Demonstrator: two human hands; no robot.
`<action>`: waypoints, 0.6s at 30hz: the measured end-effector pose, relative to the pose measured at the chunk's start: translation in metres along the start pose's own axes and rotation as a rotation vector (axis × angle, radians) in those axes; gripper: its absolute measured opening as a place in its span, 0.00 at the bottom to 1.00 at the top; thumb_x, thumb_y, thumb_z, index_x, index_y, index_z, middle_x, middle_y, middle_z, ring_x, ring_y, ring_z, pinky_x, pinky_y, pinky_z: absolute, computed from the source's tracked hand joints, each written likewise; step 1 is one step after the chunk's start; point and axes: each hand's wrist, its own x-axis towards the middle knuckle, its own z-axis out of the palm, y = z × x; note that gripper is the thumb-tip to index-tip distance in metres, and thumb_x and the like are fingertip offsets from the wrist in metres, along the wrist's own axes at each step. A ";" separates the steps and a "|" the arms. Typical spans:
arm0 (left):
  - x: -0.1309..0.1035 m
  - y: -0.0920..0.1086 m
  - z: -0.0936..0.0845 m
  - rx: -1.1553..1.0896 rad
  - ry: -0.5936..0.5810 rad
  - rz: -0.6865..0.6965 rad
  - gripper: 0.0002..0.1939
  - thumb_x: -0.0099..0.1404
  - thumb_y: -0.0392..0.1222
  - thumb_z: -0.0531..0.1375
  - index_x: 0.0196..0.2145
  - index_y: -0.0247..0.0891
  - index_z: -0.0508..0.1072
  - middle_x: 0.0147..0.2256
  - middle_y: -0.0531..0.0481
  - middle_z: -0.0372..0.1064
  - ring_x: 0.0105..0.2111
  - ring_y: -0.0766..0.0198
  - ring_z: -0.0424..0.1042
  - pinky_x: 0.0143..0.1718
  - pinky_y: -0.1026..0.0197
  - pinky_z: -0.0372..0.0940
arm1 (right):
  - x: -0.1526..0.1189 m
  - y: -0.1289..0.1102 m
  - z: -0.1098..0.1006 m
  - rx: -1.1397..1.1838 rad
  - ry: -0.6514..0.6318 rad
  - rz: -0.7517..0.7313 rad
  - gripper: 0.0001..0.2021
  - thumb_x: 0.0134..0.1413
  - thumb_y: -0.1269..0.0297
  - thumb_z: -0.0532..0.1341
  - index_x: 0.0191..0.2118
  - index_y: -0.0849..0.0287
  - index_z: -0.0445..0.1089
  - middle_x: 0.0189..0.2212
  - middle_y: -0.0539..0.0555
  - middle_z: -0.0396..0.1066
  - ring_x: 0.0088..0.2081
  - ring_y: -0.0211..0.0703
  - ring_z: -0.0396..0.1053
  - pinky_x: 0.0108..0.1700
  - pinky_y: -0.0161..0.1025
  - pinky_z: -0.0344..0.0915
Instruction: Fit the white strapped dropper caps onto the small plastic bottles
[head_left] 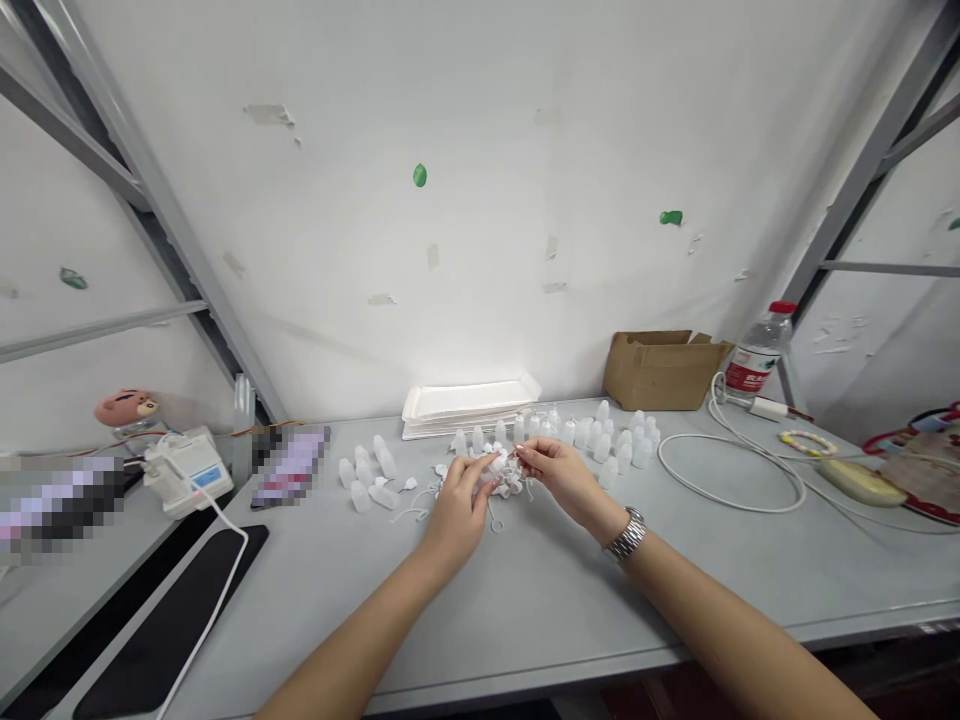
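My left hand (pixel 459 503) is closed around a small white plastic piece (pixel 496 463) just above the desk. Fingers of my right hand (pixel 555 472) pinch together at its right side; what they grip is too small to make out. Under and between my hands lies a heap of small white plastic parts (pixel 512 488), some with thin tails ending in loops. Several translucent bullet-shaped caps (pixel 361 497) are grouped left of my left hand, some upright and some lying. Beyond and right of my right hand stand several more bullet-shaped caps (pixel 602 447).
Stacked white trays (pixel 469 403) lie against the wall. At back right are an open cardboard box (pixel 656 372) and a red-capped bottle (pixel 757 350). A white cable (pixel 739 511) loops across the right side. A purple flat item (pixel 294 468) and white power box (pixel 187 472) lie left.
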 end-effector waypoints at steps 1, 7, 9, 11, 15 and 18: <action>0.000 0.000 0.000 0.004 0.001 0.002 0.16 0.64 0.38 0.50 0.49 0.44 0.65 0.40 0.47 0.61 0.38 0.62 0.65 0.41 0.58 0.63 | 0.000 0.000 0.000 -0.008 0.003 -0.001 0.14 0.39 0.54 0.65 0.23 0.62 0.68 0.20 0.47 0.62 0.24 0.33 0.58 0.31 0.36 0.56; 0.000 -0.001 0.000 0.026 -0.004 0.029 0.17 0.64 0.37 0.49 0.50 0.45 0.65 0.40 0.47 0.61 0.39 0.62 0.65 0.41 0.57 0.63 | 0.001 0.002 0.000 -0.112 0.052 -0.049 0.14 0.40 0.54 0.64 0.24 0.61 0.68 0.20 0.47 0.62 0.24 0.34 0.58 0.30 0.36 0.56; 0.000 -0.002 0.000 0.031 -0.004 0.027 0.17 0.64 0.37 0.49 0.50 0.45 0.65 0.40 0.47 0.61 0.39 0.62 0.65 0.41 0.57 0.63 | 0.001 0.002 0.000 -0.136 0.055 -0.064 0.14 0.40 0.54 0.64 0.24 0.61 0.68 0.20 0.48 0.62 0.25 0.35 0.59 0.30 0.36 0.57; -0.001 -0.002 0.001 0.032 -0.001 0.020 0.17 0.64 0.37 0.49 0.50 0.45 0.65 0.40 0.47 0.60 0.39 0.62 0.65 0.41 0.58 0.63 | 0.001 0.001 0.001 -0.147 0.058 -0.070 0.14 0.41 0.54 0.64 0.24 0.62 0.69 0.20 0.48 0.63 0.25 0.35 0.59 0.30 0.36 0.57; -0.001 -0.003 0.001 0.021 0.000 0.008 0.17 0.64 0.37 0.49 0.50 0.44 0.64 0.41 0.47 0.60 0.40 0.61 0.65 0.41 0.57 0.63 | 0.001 0.001 0.000 -0.160 0.070 -0.078 0.14 0.41 0.54 0.63 0.25 0.62 0.68 0.21 0.48 0.63 0.25 0.34 0.59 0.31 0.36 0.58; -0.001 -0.003 0.001 0.018 0.005 0.006 0.17 0.64 0.37 0.49 0.50 0.44 0.64 0.41 0.47 0.60 0.40 0.61 0.65 0.42 0.57 0.63 | 0.002 0.002 -0.001 -0.168 0.067 -0.086 0.14 0.42 0.54 0.63 0.25 0.62 0.68 0.21 0.48 0.63 0.25 0.34 0.59 0.31 0.36 0.58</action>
